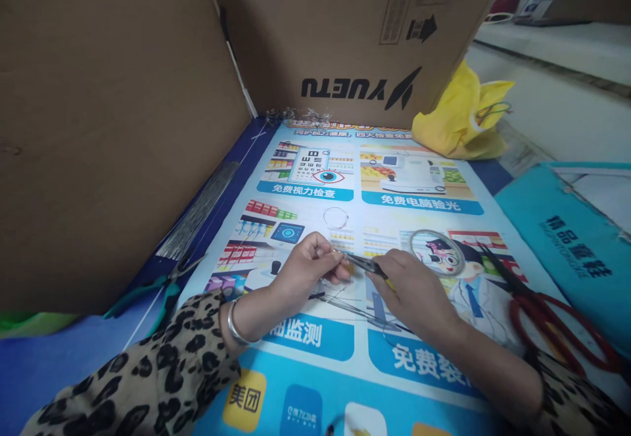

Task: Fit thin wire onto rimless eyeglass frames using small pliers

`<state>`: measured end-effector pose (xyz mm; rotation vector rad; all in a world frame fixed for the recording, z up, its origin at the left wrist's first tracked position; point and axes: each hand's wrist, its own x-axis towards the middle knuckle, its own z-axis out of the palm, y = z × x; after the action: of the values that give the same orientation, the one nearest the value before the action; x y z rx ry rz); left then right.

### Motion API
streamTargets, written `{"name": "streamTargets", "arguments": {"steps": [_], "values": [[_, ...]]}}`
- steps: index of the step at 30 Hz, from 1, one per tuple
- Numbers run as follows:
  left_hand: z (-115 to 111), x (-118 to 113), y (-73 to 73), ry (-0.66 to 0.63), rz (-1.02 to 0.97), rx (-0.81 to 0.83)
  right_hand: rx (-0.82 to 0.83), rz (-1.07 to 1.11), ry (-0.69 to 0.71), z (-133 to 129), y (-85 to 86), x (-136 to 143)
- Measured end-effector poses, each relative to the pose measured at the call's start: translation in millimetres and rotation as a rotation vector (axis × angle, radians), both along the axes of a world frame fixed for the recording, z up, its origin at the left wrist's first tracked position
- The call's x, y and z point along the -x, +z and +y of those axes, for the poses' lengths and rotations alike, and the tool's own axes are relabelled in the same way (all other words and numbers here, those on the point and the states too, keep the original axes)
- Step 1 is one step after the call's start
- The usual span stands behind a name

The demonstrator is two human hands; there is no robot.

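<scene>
My right hand (417, 294) is wrapped round a pair of needle-nose pliers (362, 262), whose dark jaws point left. At their tips, my left hand (310, 268) pinches a thin wire (336, 250) between thumb and forefinger; its exact shape is too small to make out. Beneath both hands, several loose dark wires (355, 307) lie on the printed poster (320, 360). A small wire loop (336, 218) rests just beyond my left fingers. Past my right hand is a larger wire coil (437, 252).
Red-handled scissors (542, 308) lie at right, beside a teal box (566, 245). Teal-handled pliers (165, 288) and a bundle of straight wires (197, 212) are at left. Cardboard panels (340, 35) rise at the back and left. A yellow bag (461, 120) sits back right.
</scene>
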<state>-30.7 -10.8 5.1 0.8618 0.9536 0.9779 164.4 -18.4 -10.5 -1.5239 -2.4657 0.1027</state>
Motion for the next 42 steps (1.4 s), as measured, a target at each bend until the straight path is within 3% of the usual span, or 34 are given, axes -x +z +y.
{"name": "streamTargets", "arguments": {"steps": [14,28,35,42], "values": [[-0.2,1.9,-6.1,-0.083,0.038,-0.038,-0.109,-0.086,0.040,-1.8,1.6,-0.1],[-1.5,-1.6,-0.5,-0.026,0.144,-0.060,-0.158,-0.115,0.045,-1.5,0.1,-0.2],[-2.9,-2.2,-0.3,-0.013,0.165,-0.077,-0.103,-0.118,0.034,-1.6,2.5,-1.4],[-2.5,2.2,-2.1,-0.067,0.036,-0.054,0.065,-0.035,-0.033,3.1,2.4,-2.7]]}}
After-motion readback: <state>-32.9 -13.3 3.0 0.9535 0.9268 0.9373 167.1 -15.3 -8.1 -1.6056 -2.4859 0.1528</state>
